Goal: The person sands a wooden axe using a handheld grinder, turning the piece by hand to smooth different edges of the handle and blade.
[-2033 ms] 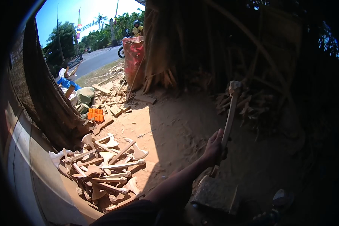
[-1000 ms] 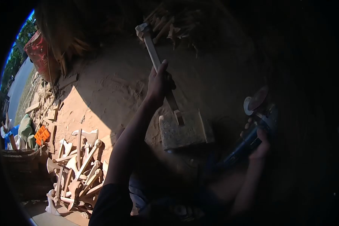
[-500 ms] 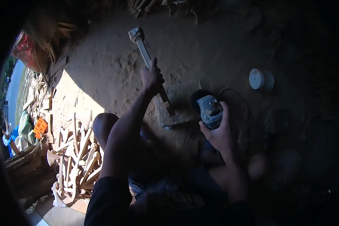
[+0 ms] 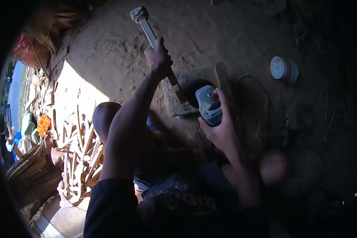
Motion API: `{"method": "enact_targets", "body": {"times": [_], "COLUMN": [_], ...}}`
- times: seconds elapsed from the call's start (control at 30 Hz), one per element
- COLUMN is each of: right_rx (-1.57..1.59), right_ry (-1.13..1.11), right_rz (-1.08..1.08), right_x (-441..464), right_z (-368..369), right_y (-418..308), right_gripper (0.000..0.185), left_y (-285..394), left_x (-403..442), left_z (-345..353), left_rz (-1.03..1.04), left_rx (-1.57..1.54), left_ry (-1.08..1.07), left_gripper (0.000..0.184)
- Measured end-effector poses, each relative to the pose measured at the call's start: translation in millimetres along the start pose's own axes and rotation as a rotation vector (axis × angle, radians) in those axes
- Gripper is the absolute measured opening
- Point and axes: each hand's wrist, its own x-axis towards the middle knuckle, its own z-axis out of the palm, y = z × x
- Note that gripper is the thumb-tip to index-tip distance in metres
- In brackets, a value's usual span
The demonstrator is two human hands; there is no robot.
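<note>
My left hand (image 4: 158, 59) is wrapped round a long wooden piece (image 4: 147, 33) with a thick, knobby far end. Its lower end slants down over a low wooden board (image 4: 174, 106) on the ground. In my right hand (image 4: 222, 133) is a grey handheld grinder (image 4: 209, 105) with a red spot on its body. The grinder's dark round disc (image 4: 193, 92) sits close beside the lower end of the wooden piece; whether they touch I cannot tell. My palm hides part of the grinder.
A pale lidded bucket (image 4: 279, 68) stands on the dirt floor to the right. A cable (image 4: 261, 85) curves behind the grinder. At the left lies a sunlit heap of curved wooden pieces (image 4: 81, 154), with an orange item (image 4: 43, 125) and a red sack (image 4: 25, 51) farther out.
The grinder has moved left, bringing its disc close to the lower end of the wooden piece. The view has shifted slightly. Both hands keep their holds.
</note>
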Motion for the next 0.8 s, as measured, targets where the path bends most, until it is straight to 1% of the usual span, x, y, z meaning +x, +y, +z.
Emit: {"method": "enact_targets", "body": {"times": [0.07,0.17,0.33,0.43,0.57,0.67,0.77,0.8], "right_rx": [-0.063,0.059,-0.053,-0.021,-0.005,-0.041,-0.122,-0.152], "right_ry": [0.026,-0.033,-0.069,-0.041,-0.003,0.012,0.090,0.071], "right_rz": [-0.067,0.023,0.097,0.046,-0.028,-0.037,-0.111,-0.100], "right_x": [2,2,4,7,13,19,25,26], "right_z": [3,2,2,10,0,-3,-3,-4], "right_y": [6,5,1,6,6,6,6,3], "right_gripper": [0.093,0.091,0.091,0.091,0.092,0.092,0.091,0.091], "left_y": [0,-3,-3,-3,-1,-6,-10,-10], "left_x": [1,0,6,4,-4,-10,-17,-17], "left_z": [1,2,0,1,9,15,19,20], "left_rz": [0.003,0.008,0.014,0.033,0.037,0.049,0.058,0.067], "left_rx": [-0.009,-0.011,0.000,-0.024,-0.026,-0.027,-0.038,-0.046], "left_ry": [-0.002,-0.007,-0.025,0.020,-0.036,-0.046,-0.039,-0.030], "left_gripper": [0.034,0.034,0.034,0.033,0.034,0.034,0.034,0.033]}}
